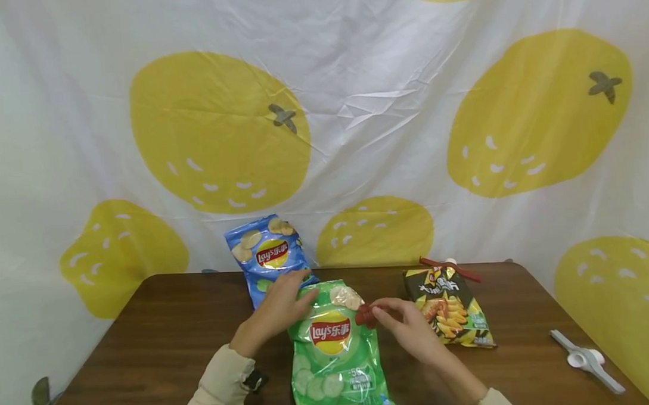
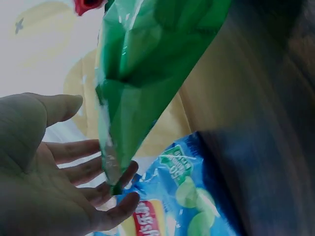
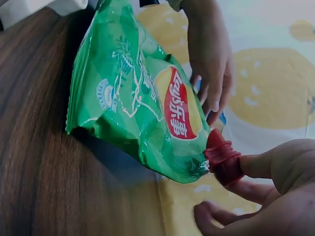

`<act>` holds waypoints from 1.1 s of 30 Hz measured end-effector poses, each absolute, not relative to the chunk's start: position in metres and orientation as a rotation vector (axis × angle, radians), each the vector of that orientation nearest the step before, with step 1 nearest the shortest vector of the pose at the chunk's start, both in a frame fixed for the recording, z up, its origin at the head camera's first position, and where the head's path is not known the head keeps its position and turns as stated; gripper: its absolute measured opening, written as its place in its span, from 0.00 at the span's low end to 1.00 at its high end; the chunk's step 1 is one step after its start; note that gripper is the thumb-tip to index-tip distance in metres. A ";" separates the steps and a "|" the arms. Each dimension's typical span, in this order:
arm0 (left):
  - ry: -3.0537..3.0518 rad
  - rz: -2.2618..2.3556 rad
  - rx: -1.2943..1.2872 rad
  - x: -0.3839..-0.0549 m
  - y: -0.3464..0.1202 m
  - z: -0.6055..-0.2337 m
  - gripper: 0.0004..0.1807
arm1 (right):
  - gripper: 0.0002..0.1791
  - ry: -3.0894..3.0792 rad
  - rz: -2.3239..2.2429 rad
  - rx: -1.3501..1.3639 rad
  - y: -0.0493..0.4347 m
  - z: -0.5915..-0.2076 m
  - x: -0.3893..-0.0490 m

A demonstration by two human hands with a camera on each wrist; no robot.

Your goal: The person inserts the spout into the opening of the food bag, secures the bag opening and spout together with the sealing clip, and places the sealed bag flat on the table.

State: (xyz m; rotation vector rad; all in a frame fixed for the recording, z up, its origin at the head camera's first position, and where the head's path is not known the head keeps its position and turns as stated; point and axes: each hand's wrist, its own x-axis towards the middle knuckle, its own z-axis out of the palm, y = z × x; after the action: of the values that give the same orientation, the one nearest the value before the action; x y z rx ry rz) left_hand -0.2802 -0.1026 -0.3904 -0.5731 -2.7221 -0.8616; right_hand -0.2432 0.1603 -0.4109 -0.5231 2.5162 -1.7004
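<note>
A green Lay's chip bag (image 1: 335, 357) stands in front of me, tilted, its upper edge between my hands. My right hand (image 1: 415, 333) pinches a small, dark red, ridged piece (image 3: 224, 160) between thumb and index finger, against the bag's upper right corner. The other fingers of that hand are bent, apart from the bag. At the upper left corner is my left hand (image 1: 280, 308), thumb spread from loosely extended fingers. Some of its fingertips (image 2: 129, 201) reach around the bag's edge. Behind this hand leans a blue Lay's bag (image 1: 272, 252), partly hidden.
To the right lies a black and yellow chip bag (image 1: 448, 308) with a red bar clip (image 1: 450, 268) across its top. A white clip with a round cap (image 1: 587, 360) lies near the table's right edge. A lemon-print cloth (image 1: 376, 135) hangs behind the brown table (image 1: 147, 352).
</note>
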 end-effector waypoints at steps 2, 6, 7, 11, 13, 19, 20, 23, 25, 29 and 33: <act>-2.709 -0.911 -0.561 -0.281 -0.103 -0.392 0.26 | 0.18 2.427 -1.730 -0.537 0.160 -0.413 -0.246; -2.642 -0.948 -0.596 -0.284 -0.104 -0.398 0.18 | 0.20 2.254 -1.765 -0.521 0.158 -0.415 -0.247; -2.619 -0.943 -0.607 -0.284 -0.104 -0.399 0.15 | 0.20 2.248 -1.766 -0.510 0.157 -0.415 -0.248; -2.513 -0.972 -0.627 -0.286 -0.101 -0.400 0.07 | 0.19 2.329 -1.745 -0.476 0.156 -0.415 -0.248; -2.469 -1.003 -0.626 -0.285 -0.100 -0.397 0.06 | 0.19 2.375 -1.718 -0.478 0.155 -0.414 -0.247; -2.425 -0.998 -0.633 -0.278 -0.096 -0.387 0.06 | 0.19 2.454 -1.650 -0.536 0.154 -0.410 -0.242; -2.419 -0.996 -0.637 -0.276 -0.095 -0.384 0.06 | 0.19 2.475 -1.650 -0.550 0.153 -0.409 -0.241; -2.387 -0.984 -0.657 -0.269 -0.094 -0.374 0.07 | 0.17 2.549 -1.645 -0.574 0.153 -0.405 -0.238; -2.357 -0.984 -0.683 -0.264 -0.094 -0.365 0.08 | 0.17 2.575 -1.649 -0.605 0.153 -0.402 -0.236; -2.285 -0.945 -0.748 -0.255 -0.092 -0.352 0.08 | 0.14 2.608 -1.654 -0.675 0.156 -0.395 -0.233; -2.255 -0.856 -0.765 -0.245 -0.088 -0.343 0.08 | 0.12 2.634 -1.608 -0.779 0.163 -0.380 -0.226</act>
State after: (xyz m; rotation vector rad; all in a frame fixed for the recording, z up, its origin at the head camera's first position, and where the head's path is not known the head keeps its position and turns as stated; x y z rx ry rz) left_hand -0.2451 -0.0882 -0.3431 -0.7655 -2.2546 -0.8557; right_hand -0.2261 0.1630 -0.3802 -0.7791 2.6337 -1.6085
